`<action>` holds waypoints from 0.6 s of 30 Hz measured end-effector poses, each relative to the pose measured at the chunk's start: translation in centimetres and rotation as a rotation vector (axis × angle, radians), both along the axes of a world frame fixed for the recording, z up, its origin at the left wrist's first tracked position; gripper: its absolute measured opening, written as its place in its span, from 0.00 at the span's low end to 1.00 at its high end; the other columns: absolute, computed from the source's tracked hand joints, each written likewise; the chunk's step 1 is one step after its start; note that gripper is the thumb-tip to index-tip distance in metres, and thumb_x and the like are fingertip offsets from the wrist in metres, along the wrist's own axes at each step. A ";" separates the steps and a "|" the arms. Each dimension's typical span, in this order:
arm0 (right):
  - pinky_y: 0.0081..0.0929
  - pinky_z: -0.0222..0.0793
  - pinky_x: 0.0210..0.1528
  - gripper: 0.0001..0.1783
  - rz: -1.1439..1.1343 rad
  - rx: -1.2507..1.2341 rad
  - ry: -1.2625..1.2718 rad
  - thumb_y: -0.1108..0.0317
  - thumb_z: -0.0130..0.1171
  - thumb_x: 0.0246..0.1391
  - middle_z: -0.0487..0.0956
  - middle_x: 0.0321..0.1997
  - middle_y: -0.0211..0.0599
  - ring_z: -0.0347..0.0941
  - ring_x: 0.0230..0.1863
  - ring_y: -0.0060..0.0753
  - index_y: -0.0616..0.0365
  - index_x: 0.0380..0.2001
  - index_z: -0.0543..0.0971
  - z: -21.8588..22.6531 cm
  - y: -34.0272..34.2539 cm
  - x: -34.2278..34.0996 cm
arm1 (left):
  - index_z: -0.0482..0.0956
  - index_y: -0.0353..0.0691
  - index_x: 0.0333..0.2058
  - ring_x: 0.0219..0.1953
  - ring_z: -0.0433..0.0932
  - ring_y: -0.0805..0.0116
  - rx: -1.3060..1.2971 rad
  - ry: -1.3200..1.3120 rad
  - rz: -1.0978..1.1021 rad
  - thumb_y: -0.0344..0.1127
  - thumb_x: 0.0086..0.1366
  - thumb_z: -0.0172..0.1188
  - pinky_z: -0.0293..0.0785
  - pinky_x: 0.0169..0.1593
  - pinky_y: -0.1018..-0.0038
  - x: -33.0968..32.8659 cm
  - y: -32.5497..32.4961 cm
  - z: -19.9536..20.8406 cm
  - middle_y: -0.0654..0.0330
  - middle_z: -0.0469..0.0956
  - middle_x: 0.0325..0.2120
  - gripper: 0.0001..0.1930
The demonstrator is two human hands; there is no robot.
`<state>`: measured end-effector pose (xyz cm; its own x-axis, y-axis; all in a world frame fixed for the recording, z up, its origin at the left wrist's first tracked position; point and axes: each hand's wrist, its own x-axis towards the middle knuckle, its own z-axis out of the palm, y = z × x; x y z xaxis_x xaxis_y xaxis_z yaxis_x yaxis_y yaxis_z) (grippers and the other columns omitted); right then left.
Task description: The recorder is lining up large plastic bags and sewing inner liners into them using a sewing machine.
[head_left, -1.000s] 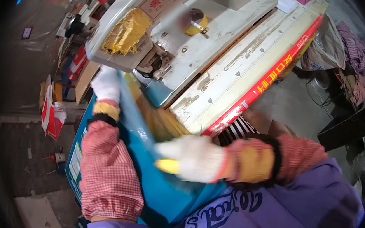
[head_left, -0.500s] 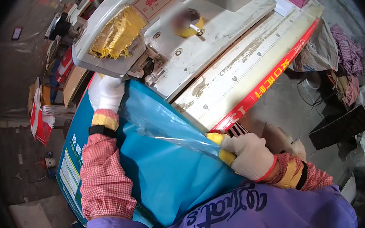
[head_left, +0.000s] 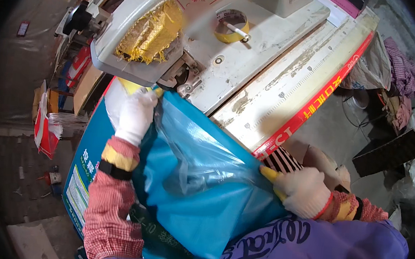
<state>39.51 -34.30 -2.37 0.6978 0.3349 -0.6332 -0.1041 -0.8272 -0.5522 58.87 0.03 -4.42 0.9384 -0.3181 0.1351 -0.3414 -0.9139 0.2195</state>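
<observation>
A large blue woven bag [head_left: 204,219] with a clear plastic liner [head_left: 184,160] at its mouth lies across my front. My left hand [head_left: 138,115], in a white glove with yellow fingertips, is closed on the bag's edge just below the head of a pale industrial sewing machine [head_left: 107,60]. My right hand [head_left: 304,189], in the same kind of glove, pinches the other end of the bag mouth near the machine table's front corner. The mouth edge is stretched between my hands. Part of the bag passes under the machine head, out of view.
A roll of yellow tape [head_left: 239,36] with a white stick across it rests on the machine bed [head_left: 232,77]. A red-edged ruled table [head_left: 275,96] extends to the right. Beyond it are a dark box [head_left: 385,154] and checked cloth [head_left: 401,65].
The view has shifted, so the machine appears farther right. My left hand now shows its yellow fingertips at the bag's edge. The liner between my hands has more folds.
</observation>
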 end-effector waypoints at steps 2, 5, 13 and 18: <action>0.37 0.72 0.27 0.20 0.047 -0.033 -0.062 0.50 0.40 0.60 0.77 0.24 0.38 0.76 0.25 0.41 0.38 0.53 0.70 -0.3 1.4 1.4 | 0.79 0.40 0.30 0.29 0.77 0.58 0.112 -0.078 0.035 0.36 0.59 0.54 0.72 0.34 0.67 2.7 1.4 0.1 0.52 0.77 0.25 0.08; 0.32 0.71 0.27 0.27 0.004 -0.010 -0.320 0.44 0.38 0.59 0.78 0.24 0.34 0.74 0.21 0.34 0.50 0.28 0.81 -2.6 6.3 5.0 | 0.79 0.41 0.32 0.33 0.77 0.47 0.343 -0.380 0.004 0.38 0.57 0.53 0.73 0.37 0.57 7.6 3.5 1.0 0.48 0.78 0.28 0.09; 0.38 0.74 0.31 0.12 0.314 0.016 -0.883 0.67 0.53 0.42 0.80 0.26 0.45 0.77 0.27 0.46 0.59 0.29 0.82 -2.7 15.3 16.3 | 0.77 0.38 0.33 0.39 0.76 0.46 0.435 -0.253 0.273 0.35 0.55 0.54 0.72 0.41 0.60 9.0 4.5 11.1 0.45 0.78 0.31 0.09; 0.38 0.72 0.36 0.14 0.849 0.292 -0.649 0.65 0.56 0.42 0.80 0.29 0.39 0.77 0.33 0.44 0.51 0.35 0.80 -5.8 13.2 23.6 | 0.78 0.38 0.26 0.31 0.76 0.49 0.731 -0.039 -0.206 0.32 0.51 0.57 0.72 0.35 0.61 -1.3 -7.6 14.1 0.48 0.76 0.25 0.05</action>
<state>63.14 -21.12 -8.14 0.3416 0.9386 -0.0490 0.8147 -0.3217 -0.4824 57.58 -7.61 9.71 0.8492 -0.5076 -0.1456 -0.5160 -0.7391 -0.4330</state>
